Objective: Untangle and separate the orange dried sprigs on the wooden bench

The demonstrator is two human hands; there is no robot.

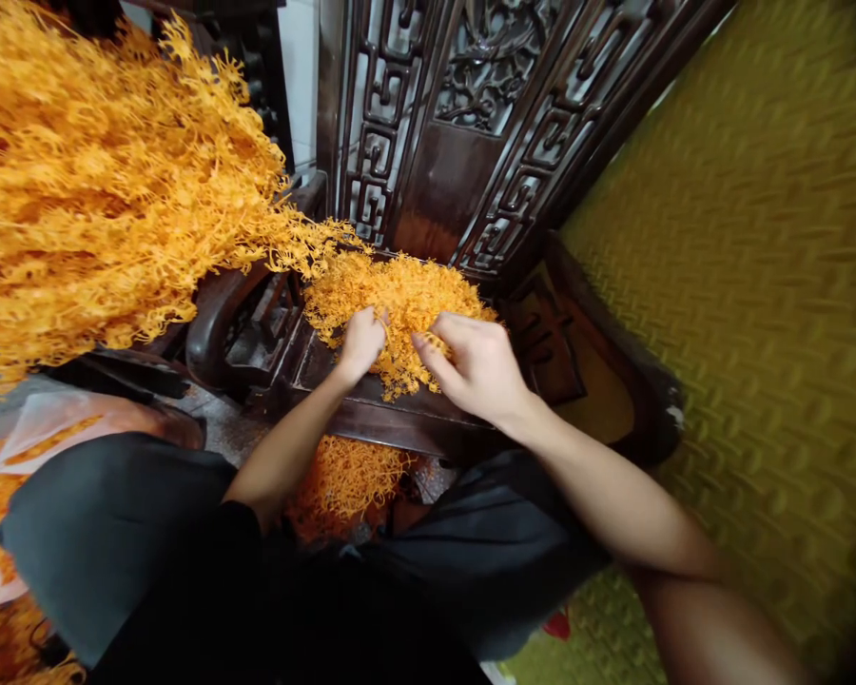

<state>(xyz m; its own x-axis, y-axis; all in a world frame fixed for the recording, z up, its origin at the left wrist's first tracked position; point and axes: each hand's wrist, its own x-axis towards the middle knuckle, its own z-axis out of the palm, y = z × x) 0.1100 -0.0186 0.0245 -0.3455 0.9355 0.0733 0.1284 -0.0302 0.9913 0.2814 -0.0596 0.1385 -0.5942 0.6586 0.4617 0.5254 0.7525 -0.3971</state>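
A pile of orange, curly, branching plastic-looking pieces (pixel 420 285) lies on a dark wooden seat (pixel 414 424) in front of me. At the pile's near left edge, my left hand (pixel 362 344) is closed, its fingertips pinching among the orange pieces. My right hand (pixel 479 366) is closed at the right side of the pile, with a bit of an orange curly piece showing between thumb and fingers. The palm sides of both hands are partly hidden.
A large heap of the same orange pieces (pixel 100 181) rises at the left. More orange pieces (pixel 349 480) lie below the seat. A carved wooden backrest (pixel 442 181) stands behind the pile, and a yellow-green textured wall (pixel 749 238) is at the right. A whitish plastic bag (pixel 39 428) sits lower left.
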